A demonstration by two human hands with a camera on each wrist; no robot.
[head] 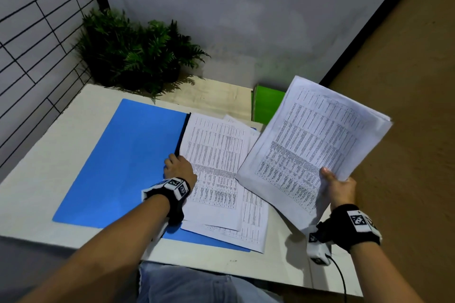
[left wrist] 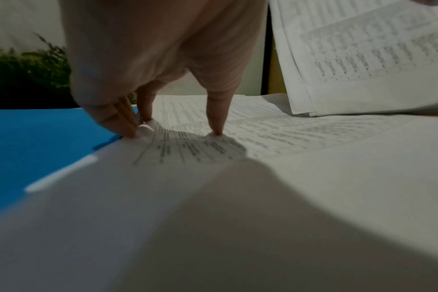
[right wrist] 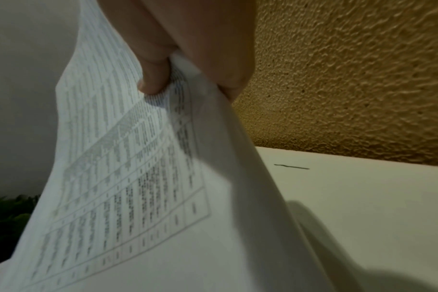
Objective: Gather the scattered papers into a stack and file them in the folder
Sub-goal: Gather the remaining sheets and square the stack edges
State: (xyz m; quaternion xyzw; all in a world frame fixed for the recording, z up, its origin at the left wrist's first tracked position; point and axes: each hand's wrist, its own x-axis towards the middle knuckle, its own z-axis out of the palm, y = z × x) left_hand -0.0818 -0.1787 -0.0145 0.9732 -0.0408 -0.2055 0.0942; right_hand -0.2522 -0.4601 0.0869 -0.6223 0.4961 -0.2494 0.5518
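While the open blue folder [head: 118,155] lies flat at the counter's [head: 32,194] centre, loose printed papers [head: 216,174] rest fanned on its half at 3 o'clock. Left hand [head: 178,167]: fingers [left wrist: 216,118] bent down, tips pressing the papers' edge beside the folder's spine. Right hand [head: 338,188]: fingers and thumb pinching the near corner of a lifted paper stack [head: 312,145], held tilted above the counter's 3 o'clock side. Green folders [head: 267,106] at 1 o'clock; potted ferns [head: 138,54] at 11 o'clock.
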